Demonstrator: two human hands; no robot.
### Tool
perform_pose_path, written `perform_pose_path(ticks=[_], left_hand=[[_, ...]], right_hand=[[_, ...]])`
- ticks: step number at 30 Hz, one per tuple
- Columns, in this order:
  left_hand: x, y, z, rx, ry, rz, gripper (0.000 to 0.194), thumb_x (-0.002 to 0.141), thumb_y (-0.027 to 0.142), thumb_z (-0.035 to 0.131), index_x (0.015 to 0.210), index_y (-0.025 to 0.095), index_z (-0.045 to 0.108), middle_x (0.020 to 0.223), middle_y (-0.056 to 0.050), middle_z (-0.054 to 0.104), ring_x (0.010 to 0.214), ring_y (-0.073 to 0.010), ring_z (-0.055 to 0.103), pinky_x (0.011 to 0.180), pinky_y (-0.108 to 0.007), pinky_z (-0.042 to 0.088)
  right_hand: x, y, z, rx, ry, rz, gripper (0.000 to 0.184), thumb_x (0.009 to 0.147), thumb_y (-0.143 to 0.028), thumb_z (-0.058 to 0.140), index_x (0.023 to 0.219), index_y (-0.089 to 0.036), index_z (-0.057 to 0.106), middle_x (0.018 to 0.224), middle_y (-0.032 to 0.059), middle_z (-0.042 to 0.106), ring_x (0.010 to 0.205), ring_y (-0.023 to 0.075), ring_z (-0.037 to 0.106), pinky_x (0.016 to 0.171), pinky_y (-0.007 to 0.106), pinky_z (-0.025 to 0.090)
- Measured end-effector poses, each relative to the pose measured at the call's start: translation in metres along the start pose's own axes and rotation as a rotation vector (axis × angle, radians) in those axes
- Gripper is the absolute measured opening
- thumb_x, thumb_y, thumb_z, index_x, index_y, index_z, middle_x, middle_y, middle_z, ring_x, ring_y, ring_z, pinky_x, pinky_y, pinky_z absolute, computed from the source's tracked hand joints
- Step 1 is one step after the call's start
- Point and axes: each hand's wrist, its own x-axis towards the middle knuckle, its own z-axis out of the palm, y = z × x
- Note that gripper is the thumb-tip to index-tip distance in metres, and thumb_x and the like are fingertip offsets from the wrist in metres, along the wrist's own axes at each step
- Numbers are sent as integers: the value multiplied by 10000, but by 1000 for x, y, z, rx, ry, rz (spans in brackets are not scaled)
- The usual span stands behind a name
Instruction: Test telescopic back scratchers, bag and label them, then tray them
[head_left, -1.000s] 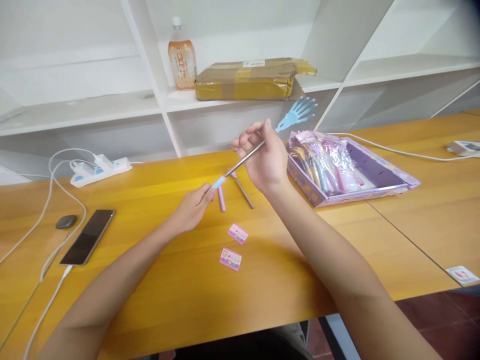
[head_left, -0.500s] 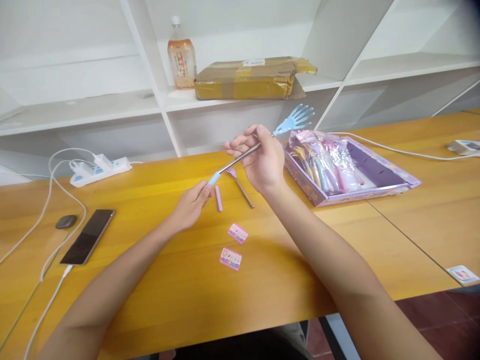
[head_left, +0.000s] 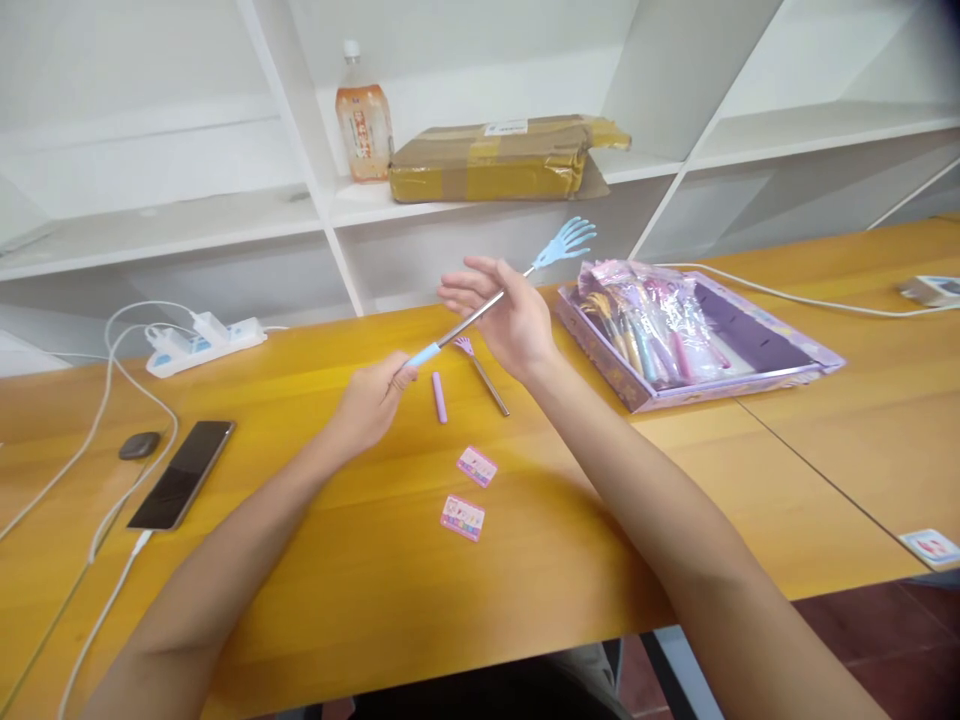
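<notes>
Above the yellow bench (head_left: 337, 610), the left hand (head_left: 367, 405) and the right hand (head_left: 521, 325) have moved a little left with the back scratcher (head_left: 484, 309), so they seem still busy with it. The left one is wrapped around its low end. The right one is loose and spread, with the back scratcher across its palm. It tilts up to the right: a long shiny stick (head_left: 463, 327), a light blue claw (head_left: 562, 244), then a blue handle (head_left: 423, 355), partly hidden.
</notes>
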Motion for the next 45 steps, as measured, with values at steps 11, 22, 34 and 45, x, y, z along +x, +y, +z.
perform_pose_path(ticks=[11,22,34,45], left_hand=[[12,-18,-65,83,-18,-23,378,1086,467,452,936,213,688,696,16,587,679,-164,550,676,-281,390],[13,-20,-74,295,101,146,293,1076,378,508,973,212,726,821,-28,655,756,-192,591,738,-314,426],[7,-4,-59,213,101,152,291,1091,365,503,973,224,728,768,-7,575,711,-177,546,673,-309,387],[6,-7,-43,122,78,123,326,1086,396,497,934,230,733,768,-10,598,723,-178,572,683,-311,422]], right_hand=[[22,-23,-49,-272,32,-24,537,819,-763,808,923,-251,686,718,-26,560,569,99,492,487,254,401],[6,-63,-49,-614,12,-8,255,836,-358,917,900,-197,730,732,-4,662,653,108,628,633,257,556],[-4,-79,-42,-727,-83,-15,367,788,-475,956,838,-191,727,670,5,686,645,144,647,697,329,581],[-3,-55,-25,-639,-184,54,277,763,-359,967,810,-176,766,660,29,710,639,162,676,662,322,566]])
